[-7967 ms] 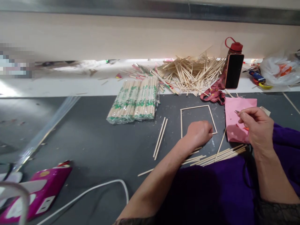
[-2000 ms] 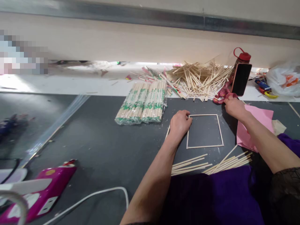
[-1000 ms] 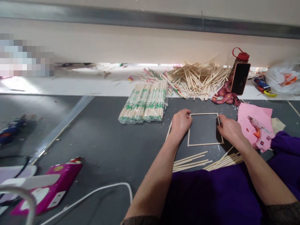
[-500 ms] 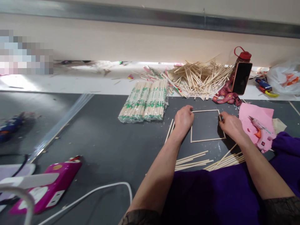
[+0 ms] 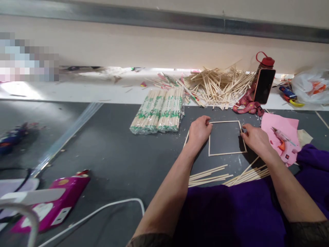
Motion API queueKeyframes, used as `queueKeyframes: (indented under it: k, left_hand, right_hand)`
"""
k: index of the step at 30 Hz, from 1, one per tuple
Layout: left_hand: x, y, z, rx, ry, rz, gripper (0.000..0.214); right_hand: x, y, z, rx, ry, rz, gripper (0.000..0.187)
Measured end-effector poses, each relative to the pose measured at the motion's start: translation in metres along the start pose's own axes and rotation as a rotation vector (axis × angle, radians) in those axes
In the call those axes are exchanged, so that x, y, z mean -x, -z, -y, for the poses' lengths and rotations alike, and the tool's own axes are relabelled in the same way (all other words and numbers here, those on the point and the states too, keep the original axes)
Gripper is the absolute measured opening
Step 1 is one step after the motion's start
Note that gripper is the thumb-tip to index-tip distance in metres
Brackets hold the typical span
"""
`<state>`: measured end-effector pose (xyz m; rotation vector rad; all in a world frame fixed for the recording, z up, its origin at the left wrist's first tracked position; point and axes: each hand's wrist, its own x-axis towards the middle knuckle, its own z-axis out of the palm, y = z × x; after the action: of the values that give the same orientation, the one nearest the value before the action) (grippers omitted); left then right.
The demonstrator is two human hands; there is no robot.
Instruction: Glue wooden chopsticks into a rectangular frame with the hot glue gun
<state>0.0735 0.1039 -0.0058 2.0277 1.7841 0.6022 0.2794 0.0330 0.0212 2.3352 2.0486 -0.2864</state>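
Note:
A square frame of thin wooden sticks [image 5: 227, 154] lies on the dark grey table. My left hand [image 5: 199, 132] is at its upper left corner, fingers curled round the left side. On the opposite side, my right hand [image 5: 254, 136] has thumb and forefinger at the right stick, near its upper part. Several loose sticks [image 5: 209, 176] lie between the frame and my body, and a second bunch of sticks [image 5: 248, 176] lies below my right hand. Part of the frame's left side is hidden behind my left fingers.
Beyond the hands are wrapped chopstick packs [image 5: 158, 111], a heap of sticks [image 5: 223, 85], a phone [image 5: 264, 86] and a red-capped bottle [image 5: 267, 61]. A glue gun [image 5: 282, 144] rests on pink sheet [image 5: 268, 127] at right. A magenta power strip [image 5: 58, 202] and white cable [image 5: 102, 209] lie left.
The frame and both hands stay in almost the same place. My right thumb and forefinger look slightly more apart. The whole view has shifted a little.

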Motion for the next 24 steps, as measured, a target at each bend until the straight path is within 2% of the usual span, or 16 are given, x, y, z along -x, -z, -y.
queueKeyframes:
  k: [6,9,14,20,24]
  left_hand:
    - [0.038,0.043,-0.01,-0.145,-0.037,0.15,0.02]
    - [0.06,0.053,-0.013,-0.276,-0.033,0.241,0.016]
    - [0.081,0.048,-0.011,-0.361,-0.01,0.278,0.018]
    - [0.089,0.034,-0.003,-0.179,0.041,0.315,0.018]
    - [0.093,0.028,0.002,-0.131,0.041,0.292,0.017]
  right_hand:
    - [0.036,0.0,-0.02,-0.025,0.175,0.014,0.021]
    - [0.05,-0.006,-0.023,-0.056,0.248,0.01,0.019]
    - [0.057,-0.018,-0.02,-0.105,0.322,-0.028,0.018]
    - [0.057,-0.026,-0.019,-0.046,0.36,-0.105,0.019]
    - [0.057,-0.028,-0.02,-0.012,0.372,-0.147,0.018]
